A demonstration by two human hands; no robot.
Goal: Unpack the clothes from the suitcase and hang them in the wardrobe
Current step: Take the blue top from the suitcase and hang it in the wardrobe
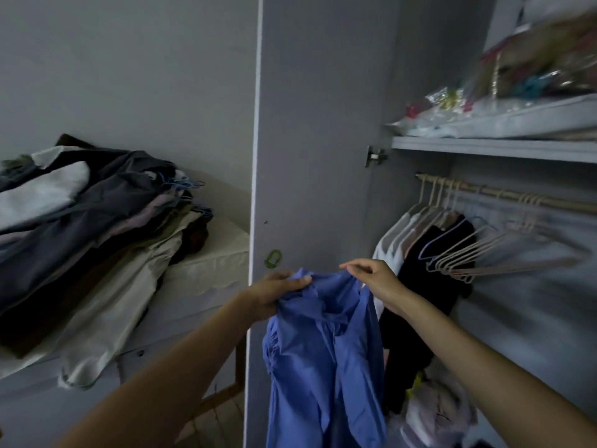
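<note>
Your left hand (274, 291) and right hand (371, 279) each have a grip on the top of the soft blue shirt (323, 350), which hangs creased before the open wardrobe (323, 124). Inside, the rail (517, 195) carries white and black clothes (429, 253) plus bare thin hangers (478, 253), with open room further right. A rumpled pile of clothes (80, 221) lies on the bed (210, 257) to your left.

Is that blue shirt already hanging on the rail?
No. The blue shirt hangs from both hands, below the rail.
</note>
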